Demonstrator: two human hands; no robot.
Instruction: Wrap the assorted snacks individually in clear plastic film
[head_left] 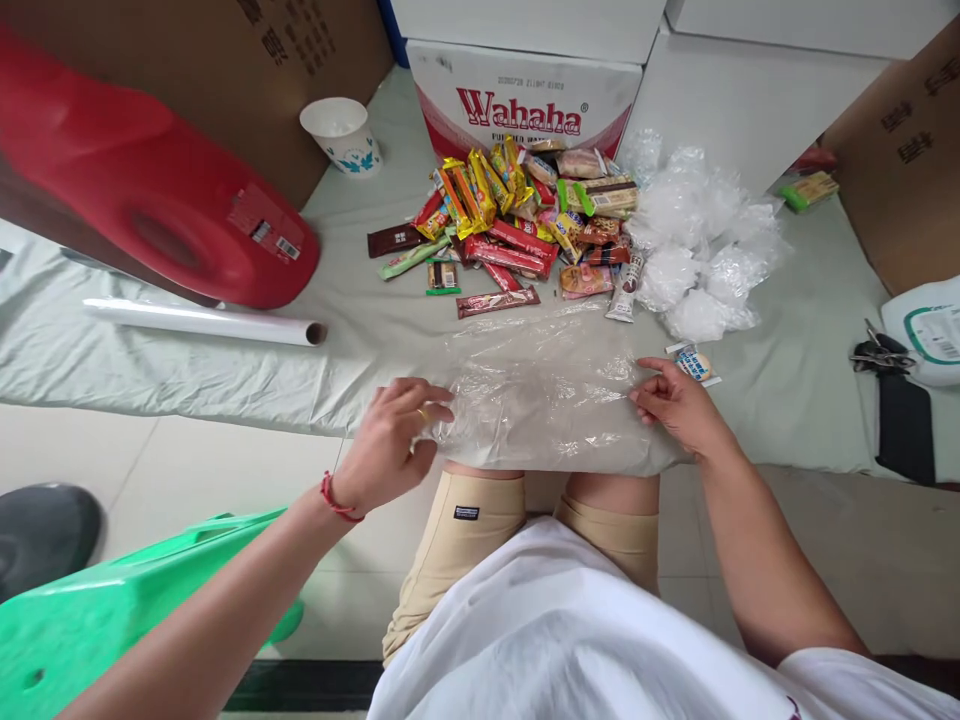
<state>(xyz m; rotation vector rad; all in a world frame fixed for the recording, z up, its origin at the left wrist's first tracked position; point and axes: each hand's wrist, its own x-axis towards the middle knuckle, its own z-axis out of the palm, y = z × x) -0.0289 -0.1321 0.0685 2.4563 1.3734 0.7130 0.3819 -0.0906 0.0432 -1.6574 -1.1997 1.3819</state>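
A sheet of clear plastic film (540, 405) lies wrinkled over the cloth in front of me, its near edge at the table's edge. My left hand (401, 425) is at the film's left edge, fingers loosely bent and thumb apart. By the right edge, my right hand (679, 405) has its index finger stretched out and thumb apart from it, the other fingers curled. Neither hand visibly grips anything. Beyond the film is a pile of wrapped snacks (510, 250). To its right sits a heap of clear plastic bundles (697, 245). A small snack packet (694, 363) lies beside my right hand.
At left are a roll of film (202, 322), a large red jug (172, 190) and a paper cup (343, 138). A Wahaha box (525, 95) stands behind the snacks. Keys (881, 350), a black phone-like object (905, 428) and a white bottle (930, 330) are at right. A green stool (142, 590) stands below left.
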